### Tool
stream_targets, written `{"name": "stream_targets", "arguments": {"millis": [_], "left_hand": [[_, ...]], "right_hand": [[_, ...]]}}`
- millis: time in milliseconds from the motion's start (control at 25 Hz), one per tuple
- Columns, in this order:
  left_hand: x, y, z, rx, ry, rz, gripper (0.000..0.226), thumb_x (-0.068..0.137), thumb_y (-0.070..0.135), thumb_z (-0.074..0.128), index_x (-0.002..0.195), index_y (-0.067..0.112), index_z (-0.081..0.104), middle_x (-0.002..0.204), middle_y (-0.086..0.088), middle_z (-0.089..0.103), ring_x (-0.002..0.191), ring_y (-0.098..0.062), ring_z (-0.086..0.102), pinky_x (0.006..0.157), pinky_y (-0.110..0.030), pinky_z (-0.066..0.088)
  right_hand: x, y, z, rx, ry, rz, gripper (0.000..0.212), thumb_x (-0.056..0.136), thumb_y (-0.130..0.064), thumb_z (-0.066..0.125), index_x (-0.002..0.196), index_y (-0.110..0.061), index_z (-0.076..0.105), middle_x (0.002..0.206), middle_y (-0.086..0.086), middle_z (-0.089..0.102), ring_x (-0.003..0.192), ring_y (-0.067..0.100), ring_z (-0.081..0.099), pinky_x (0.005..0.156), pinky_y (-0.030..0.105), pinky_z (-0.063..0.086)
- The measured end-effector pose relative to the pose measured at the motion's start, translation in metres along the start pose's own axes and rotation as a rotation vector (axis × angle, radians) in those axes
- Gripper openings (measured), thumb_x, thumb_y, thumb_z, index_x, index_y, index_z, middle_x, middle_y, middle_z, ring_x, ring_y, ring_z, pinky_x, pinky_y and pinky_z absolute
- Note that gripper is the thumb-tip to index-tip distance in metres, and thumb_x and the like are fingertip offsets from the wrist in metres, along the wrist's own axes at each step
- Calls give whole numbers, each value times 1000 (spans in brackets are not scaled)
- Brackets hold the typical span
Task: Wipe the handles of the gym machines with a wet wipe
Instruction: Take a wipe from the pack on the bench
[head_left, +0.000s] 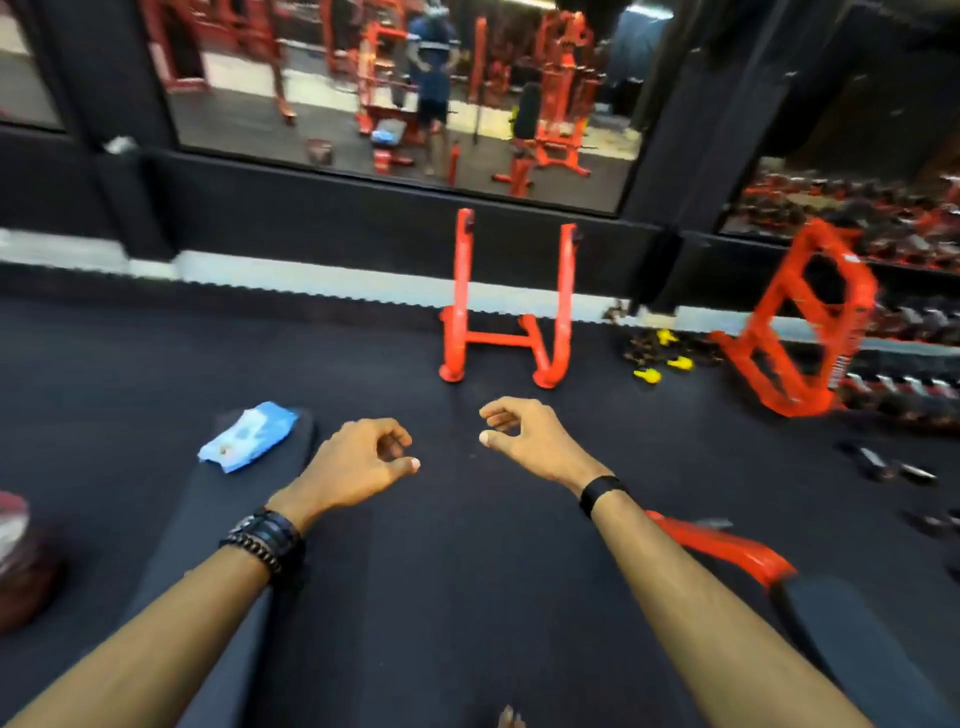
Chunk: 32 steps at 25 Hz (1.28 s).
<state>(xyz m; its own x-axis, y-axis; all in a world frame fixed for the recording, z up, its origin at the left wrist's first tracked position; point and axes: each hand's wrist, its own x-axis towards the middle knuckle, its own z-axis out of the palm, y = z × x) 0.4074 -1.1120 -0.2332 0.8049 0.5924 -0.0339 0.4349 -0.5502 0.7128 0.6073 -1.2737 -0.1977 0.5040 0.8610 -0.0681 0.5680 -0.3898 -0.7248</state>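
Blue crinkled wipe pack (248, 435) on padded bench (218, 519).

The pack of wet wipes (248, 437) lies on the far end of a padded bench (218, 530) at the left. The left hand (358, 462) hangs just right of the pack, the right hand (524, 436) beside it, apart. Beyond the hands a barbell stand (506, 306) sits on the floor (156, 353) before a wall mirror (395, 93). A dumbbell rack (800, 322) stands to the right.
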Motion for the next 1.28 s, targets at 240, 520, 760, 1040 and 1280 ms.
{"name": "stream_targets", "arguments": {"millis": [240,520,760,1040,1280], "left_hand": [[59,-100,-18,-23,159,-292,23,70,47,75,86,35,64,81,13,69,80,-8,66,82,-40,55],[122,-165,-43,-50,319,-676,25,77,42,76,98,32,67,88,16,68,86,-7,65,86,-34,53],[172,-243,-61,-33,381,-849,28,81,41,72,105,30,65,94,13,66,93,-14,63,79,-29,48],[235,-365,-73,-153,227,-1037,31,81,34,63,111,28,64,119,-3,67,112,-27,61,90,-35,50],[276,-457,-56,15,172,-1096,48,85,32,60,131,19,52,129,-4,60,114,-29,60,94,-38,45]], "right_hand": [[161,3,74,64,-227,-160,30,88,-21,72,118,-16,67,114,3,69,105,12,64,89,15,47],[315,-27,130,78,-482,-242,27,88,-16,71,115,-14,68,110,5,69,101,15,65,76,1,43],[414,-39,219,57,-598,-201,26,88,-13,70,114,-10,68,104,6,69,97,16,66,77,5,46],[494,-48,342,25,-748,7,24,86,-4,68,110,-4,69,91,7,69,80,12,64,86,24,53],[551,-20,447,-134,-799,110,32,88,-5,64,120,-5,64,99,12,72,89,20,68,88,24,53]]}}
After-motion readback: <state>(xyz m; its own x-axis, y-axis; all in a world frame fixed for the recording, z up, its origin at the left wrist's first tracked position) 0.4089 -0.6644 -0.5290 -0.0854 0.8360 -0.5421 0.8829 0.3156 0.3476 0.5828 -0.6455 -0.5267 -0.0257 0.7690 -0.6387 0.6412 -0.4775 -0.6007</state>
